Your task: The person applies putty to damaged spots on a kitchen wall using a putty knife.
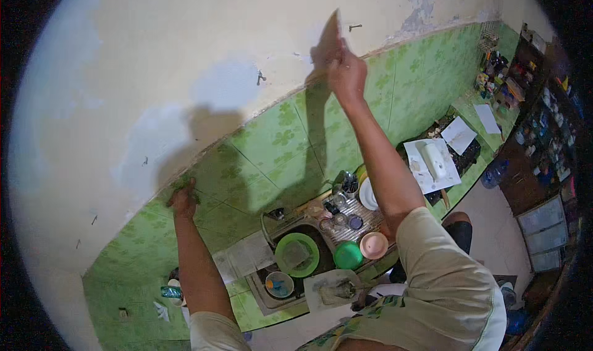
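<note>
My right hand (348,73) is raised to the upper wall, closed around what looks like a putty knife (335,28). Its thin, pointed blade angles upward near a small wall hook (355,27). Just below runs the edge where the cream painted wall (160,36) meets green patterned tiles (364,97). Lower and to the left, my left hand (183,199) rests against the tiles near that edge, fingers apart, with nothing seen in it. Pale smooth patches (225,82) and peeling paint (423,8) mark the wall.
Below me is a sink (265,298) holding a green basin (315,252) and a small bowl (279,284). Cups and dishes crowd the drainboard (370,218). A white board with greyish paste (315,286) lies at the counter's front. Papers (454,172) cover the right counter.
</note>
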Demonstrator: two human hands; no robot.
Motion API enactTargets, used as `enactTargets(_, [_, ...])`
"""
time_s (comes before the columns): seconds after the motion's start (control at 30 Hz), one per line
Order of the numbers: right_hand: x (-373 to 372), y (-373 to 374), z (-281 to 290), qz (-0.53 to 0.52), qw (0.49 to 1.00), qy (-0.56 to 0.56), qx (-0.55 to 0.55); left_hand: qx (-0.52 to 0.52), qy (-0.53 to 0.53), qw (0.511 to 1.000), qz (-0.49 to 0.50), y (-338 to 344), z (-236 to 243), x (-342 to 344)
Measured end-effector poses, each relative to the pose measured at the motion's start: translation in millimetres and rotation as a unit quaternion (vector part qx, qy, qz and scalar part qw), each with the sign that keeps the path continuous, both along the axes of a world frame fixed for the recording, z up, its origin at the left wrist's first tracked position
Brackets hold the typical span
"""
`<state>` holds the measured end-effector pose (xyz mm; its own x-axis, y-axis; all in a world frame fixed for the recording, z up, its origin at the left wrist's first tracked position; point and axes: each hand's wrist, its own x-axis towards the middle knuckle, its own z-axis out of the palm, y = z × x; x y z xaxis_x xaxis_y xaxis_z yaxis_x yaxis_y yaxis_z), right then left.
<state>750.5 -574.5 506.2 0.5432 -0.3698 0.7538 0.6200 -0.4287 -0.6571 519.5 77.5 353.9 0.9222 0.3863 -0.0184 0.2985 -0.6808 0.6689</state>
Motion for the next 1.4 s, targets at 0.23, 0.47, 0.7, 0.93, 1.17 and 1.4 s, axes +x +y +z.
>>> enactTargets(0.23, [-67, 65, -11, 0.172, 0.984, -0.041, -0.026, -0.237, -0.039, 0.971, -0.003, -133, 6, 6])
enactTargets(0.47, [-39, -2, -1, 0.065, 0.994, 0.006, 0.09, -0.411, -0.163, 0.89, 0.114, -113, 28, -15])
enactTargets(0.7, [-54, 58, -36, 0.159, 0.968, -0.036, -0.19, -0.391, -0.093, 0.905, 0.137, -145, 10, 14])
enactTargets(0.93, [-19, -39, -29, -0.079, 0.995, 0.019, -0.06, -0.403, -0.105, 0.898, 0.139, -175, 16, 20])
enactTargets(1.17, [-30, 61, -35, 0.063, 0.983, -0.031, -0.168, -0.41, -0.139, 0.895, 0.107, -156, 20, 13])
enactTargets(1.4, [-49, 2, -19, 0.222, 0.974, 0.004, -0.056, -0.425, -0.177, 0.878, 0.133, -136, 14, 3])
